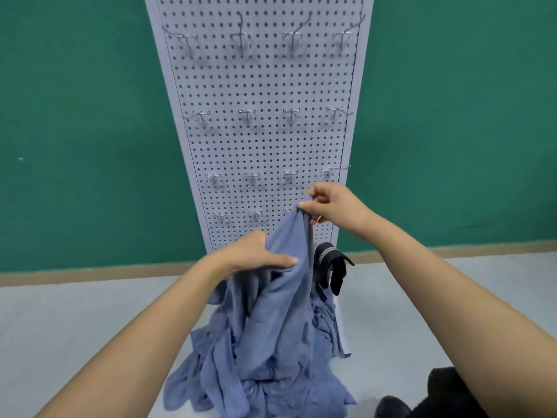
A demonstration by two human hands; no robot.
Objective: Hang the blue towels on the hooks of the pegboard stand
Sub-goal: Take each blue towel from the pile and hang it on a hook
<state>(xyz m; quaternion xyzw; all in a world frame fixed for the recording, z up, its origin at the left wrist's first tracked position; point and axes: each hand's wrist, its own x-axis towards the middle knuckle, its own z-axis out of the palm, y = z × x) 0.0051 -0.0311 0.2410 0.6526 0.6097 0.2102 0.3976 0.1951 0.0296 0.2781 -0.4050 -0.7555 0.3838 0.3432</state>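
While the right hand (324, 206) pinches one corner of a blue towel (289, 267) up before the pegboard stand (265, 86), the left hand (256, 254) clutches the cloth lower down. The pile (256, 366) sits on the floor (90, 312) at the stand's foot. All hooks (291, 116) look bare, though the lowest are partly hidden. First towel, then: that corner must rise and slip over one of them.

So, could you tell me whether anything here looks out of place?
Yes, a black strap-like item sits at the foot of the pegboard, beside the heaped blue towels; it is no towel.
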